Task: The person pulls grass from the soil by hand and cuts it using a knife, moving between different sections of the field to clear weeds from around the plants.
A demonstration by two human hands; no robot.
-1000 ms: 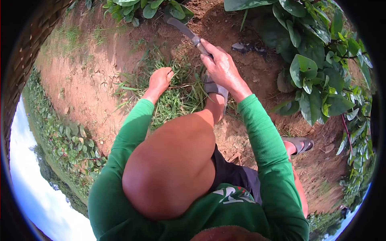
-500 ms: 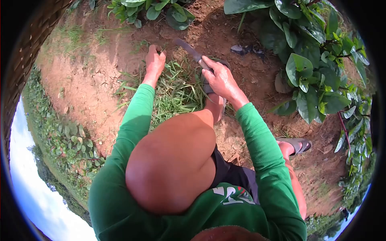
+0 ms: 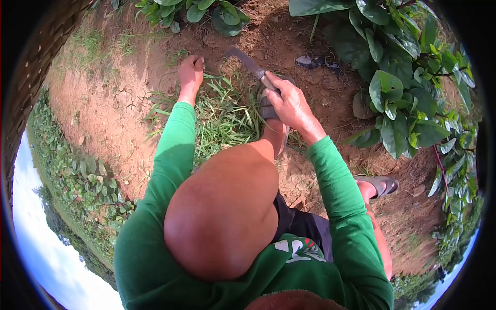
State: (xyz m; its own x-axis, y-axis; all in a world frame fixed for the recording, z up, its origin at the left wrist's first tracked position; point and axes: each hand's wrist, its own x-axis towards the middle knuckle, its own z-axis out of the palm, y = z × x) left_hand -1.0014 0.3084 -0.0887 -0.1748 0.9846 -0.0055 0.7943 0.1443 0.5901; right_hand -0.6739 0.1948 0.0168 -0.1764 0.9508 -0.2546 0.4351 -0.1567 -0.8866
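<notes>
My right hand [image 3: 291,103] is closed round the handle of a knife [image 3: 247,61], whose dark, slightly curved blade points up and to the left just above the soil. My left hand [image 3: 190,73] is to the left of the blade, low over the ground, its fingers drawn together; whatever they may hold is too small to make out. Between and below the hands lies a heap of green grass [image 3: 222,116], with loose blades reaching toward the left hand. The knife tip does not touch the left hand.
Leafy plants [image 3: 395,88] stand at the right, and another clump [image 3: 194,11] at the top. Sandalled feet rest on the reddish soil [image 3: 124,98]. A dark scrap [image 3: 310,62] lies right of the knife. A woven edge [image 3: 31,67] borders the upper left.
My left hand has moved slightly left, away from the blade. My right hand has shifted slightly down and right, and the knife with it.
</notes>
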